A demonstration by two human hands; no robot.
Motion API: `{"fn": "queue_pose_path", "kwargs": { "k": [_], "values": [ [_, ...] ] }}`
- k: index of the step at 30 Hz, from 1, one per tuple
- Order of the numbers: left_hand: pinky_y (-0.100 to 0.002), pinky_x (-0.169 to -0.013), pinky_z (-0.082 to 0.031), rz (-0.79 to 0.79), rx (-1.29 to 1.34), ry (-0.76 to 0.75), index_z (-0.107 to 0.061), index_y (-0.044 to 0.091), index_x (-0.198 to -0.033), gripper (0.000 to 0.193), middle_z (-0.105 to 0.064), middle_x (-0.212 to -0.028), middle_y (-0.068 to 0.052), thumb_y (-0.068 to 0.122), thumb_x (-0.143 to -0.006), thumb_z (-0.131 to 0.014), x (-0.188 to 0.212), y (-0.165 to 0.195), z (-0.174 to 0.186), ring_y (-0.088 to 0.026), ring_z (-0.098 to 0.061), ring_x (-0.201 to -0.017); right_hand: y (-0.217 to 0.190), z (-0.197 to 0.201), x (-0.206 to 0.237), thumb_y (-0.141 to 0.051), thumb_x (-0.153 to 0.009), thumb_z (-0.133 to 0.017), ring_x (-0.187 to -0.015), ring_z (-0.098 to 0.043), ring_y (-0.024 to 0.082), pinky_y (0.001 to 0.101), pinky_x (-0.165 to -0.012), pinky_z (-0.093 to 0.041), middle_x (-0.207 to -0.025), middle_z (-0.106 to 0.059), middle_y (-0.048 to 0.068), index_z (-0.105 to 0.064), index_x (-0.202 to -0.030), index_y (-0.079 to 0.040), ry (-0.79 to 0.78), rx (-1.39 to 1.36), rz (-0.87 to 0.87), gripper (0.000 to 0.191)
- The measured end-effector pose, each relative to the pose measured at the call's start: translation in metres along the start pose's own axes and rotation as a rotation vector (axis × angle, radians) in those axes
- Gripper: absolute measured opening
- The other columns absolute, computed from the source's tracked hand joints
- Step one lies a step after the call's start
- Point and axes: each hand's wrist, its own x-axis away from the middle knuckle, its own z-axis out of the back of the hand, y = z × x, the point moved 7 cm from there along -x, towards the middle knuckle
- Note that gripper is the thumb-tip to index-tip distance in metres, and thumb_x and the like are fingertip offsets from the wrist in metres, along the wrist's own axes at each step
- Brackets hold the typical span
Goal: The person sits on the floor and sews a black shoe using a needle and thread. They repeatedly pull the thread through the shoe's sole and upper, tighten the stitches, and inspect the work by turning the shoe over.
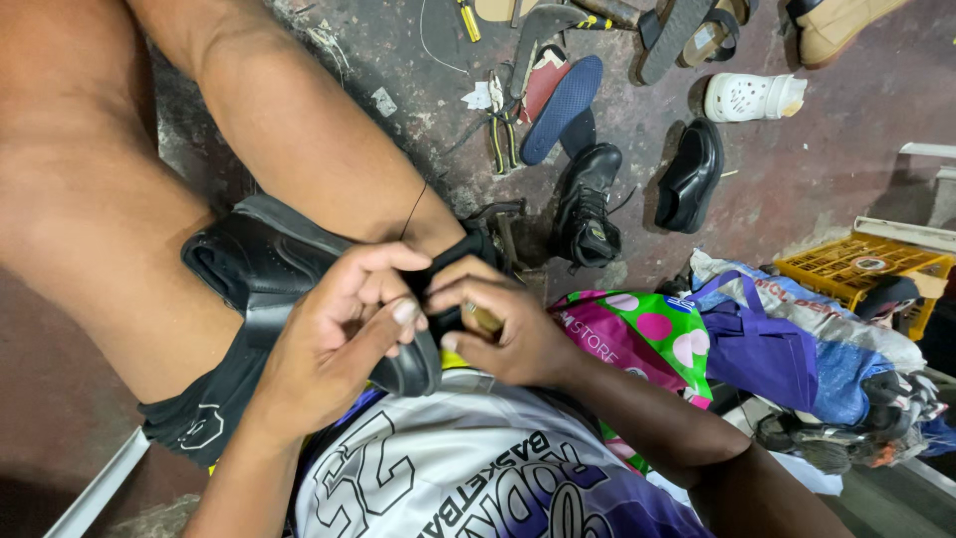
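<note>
Black leather shoe [264, 261] wedged between bare knees; left hand [334, 334] fingers curled tight on its heel edge, right hand [498, 334] pinching small wooden-handled tool [485, 319] against it.

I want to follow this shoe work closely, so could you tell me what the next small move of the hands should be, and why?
Probably the right hand should push its tool on through the shoe's edge. The left hand pinches that edge on the knee, the tool tip sits between both hands' fingertips, and a thin thread runs up from there, which suggests a stitch under way.
</note>
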Motion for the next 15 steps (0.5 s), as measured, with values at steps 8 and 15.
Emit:
{"fn": "queue_pose_path", "kwargs": {
  "k": [8,15],
  "values": [
    [-0.022,-0.064,-0.048,0.040,0.070,-0.016,-0.058,0.003,-0.133,0.033,-0.068,-0.087,-0.003,0.006,-0.100,-0.058,0.014,-0.014,0.013,-0.008,-0.067,-0.080,0.025,-0.013,0.013,-0.013,-0.099,-0.064,-0.071,-0.045,0.007,0.0221,-0.064,-0.038,-0.107,-0.062,0.010,-0.058,-0.098,-0.001,-0.296,-0.666,-0.213,0.014],
    [-0.024,-0.065,-0.059,0.111,-0.188,-0.144,-0.060,0.012,-0.142,0.047,-0.081,-0.102,0.001,0.005,-0.096,-0.059,0.009,-0.007,-0.002,-0.006,-0.075,-0.070,0.022,-0.007,0.036,-0.019,-0.097,-0.069,-0.054,-0.038,0.007,0.0235,-0.045,-0.029,-0.074,-0.053,0.003,-0.052,-0.091,-0.002,-0.413,-1.224,-0.512,0.024]
  ]
}}
